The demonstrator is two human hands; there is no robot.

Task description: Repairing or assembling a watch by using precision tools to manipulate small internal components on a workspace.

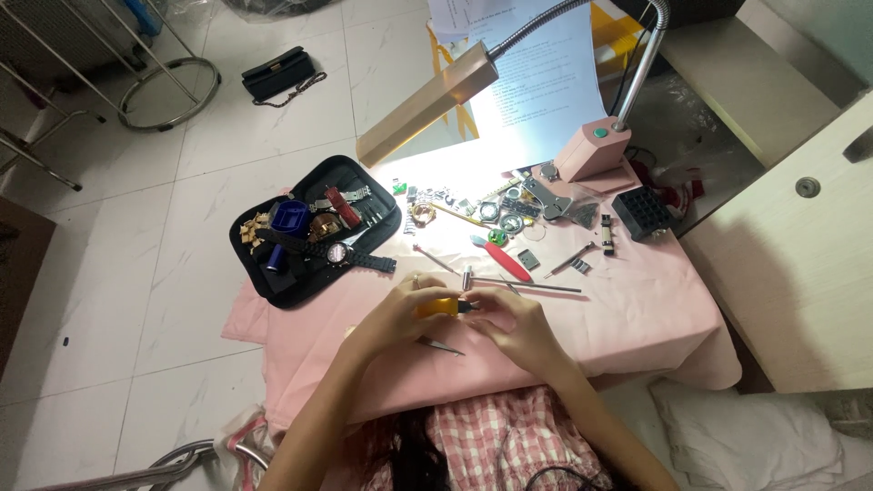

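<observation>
I see my left hand (400,314) pinching a yellow tool (439,307) over the pink worktop (637,309); right hand (509,325) curled at its tip. I'd steady both wrists.

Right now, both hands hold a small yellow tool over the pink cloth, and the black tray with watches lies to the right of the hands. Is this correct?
Not quite. In the head view, the black tray with watches lies to the left of the hands, not the right. The rest holds: the left hand and right hand hold a small yellow tool over the pink cloth.
</observation>
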